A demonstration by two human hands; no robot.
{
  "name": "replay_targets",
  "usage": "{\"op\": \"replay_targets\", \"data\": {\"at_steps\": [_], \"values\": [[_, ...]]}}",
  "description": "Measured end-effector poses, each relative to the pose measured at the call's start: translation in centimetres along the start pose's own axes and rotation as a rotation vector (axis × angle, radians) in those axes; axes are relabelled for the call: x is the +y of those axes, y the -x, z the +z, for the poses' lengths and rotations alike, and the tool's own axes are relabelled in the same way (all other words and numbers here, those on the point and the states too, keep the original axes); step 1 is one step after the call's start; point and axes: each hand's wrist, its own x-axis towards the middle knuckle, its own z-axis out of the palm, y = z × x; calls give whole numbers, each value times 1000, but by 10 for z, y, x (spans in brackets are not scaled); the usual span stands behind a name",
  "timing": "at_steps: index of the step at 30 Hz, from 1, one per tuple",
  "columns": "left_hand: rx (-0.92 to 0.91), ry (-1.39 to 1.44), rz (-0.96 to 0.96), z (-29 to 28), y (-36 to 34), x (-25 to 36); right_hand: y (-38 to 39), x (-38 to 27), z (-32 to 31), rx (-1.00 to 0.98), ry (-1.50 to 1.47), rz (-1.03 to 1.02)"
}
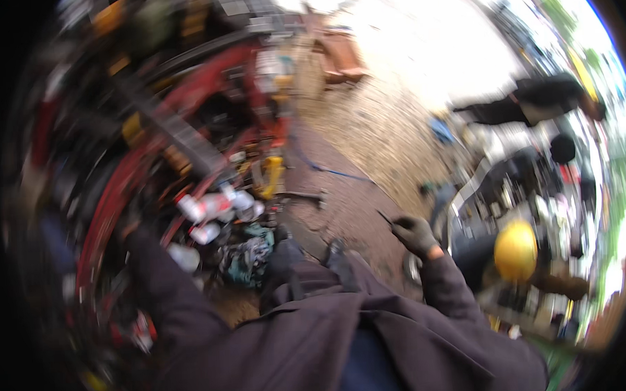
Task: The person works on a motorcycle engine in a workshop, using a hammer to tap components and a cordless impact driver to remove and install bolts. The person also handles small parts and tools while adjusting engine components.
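Observation:
My right hand (pixel 414 235), in a grey-green glove, is closed on a thin dark pointed tool (pixel 384 217), which sticks out past the fingers over the brownish floor sheet (pixel 340 170). Its exact kind is too blurred to tell. Over on the left, my left hand (pixel 129 219) reaches to a curved red metal frame (pixel 113 195). Dark blur hides its fingers, so I cannot tell whether it grips anything. White bottles with red parts (pixel 206 207) lie between the frame and my feet.
Near my feet are a hammer-like tool (pixel 306 196), a yellow object (pixel 272 177) and crumpled dark plastic (pixel 249 253). A blue cord (pixel 336 172) crosses the sheet. At right are a person in a yellow hard hat (pixel 515 250) and another in dark clothes (pixel 547 98).

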Motion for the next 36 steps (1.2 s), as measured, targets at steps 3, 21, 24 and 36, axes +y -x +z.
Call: {"op": "replay_targets", "data": {"at_steps": [3, 21, 24, 36], "values": [[196, -398, 72, -2, -23, -19, 8, 8, -6, 52, 6, 67], [233, -1228, -100, 38, 80, -153, -40, 82, -62, 202, -363, 151], [-56, -1051, -385, 87, 103, -226, -68, 98, -93, 202, -510, 156], [-962, -1420, -929, 326, 439, -732, -123, 145, -233, 86, -556, -201]]}}
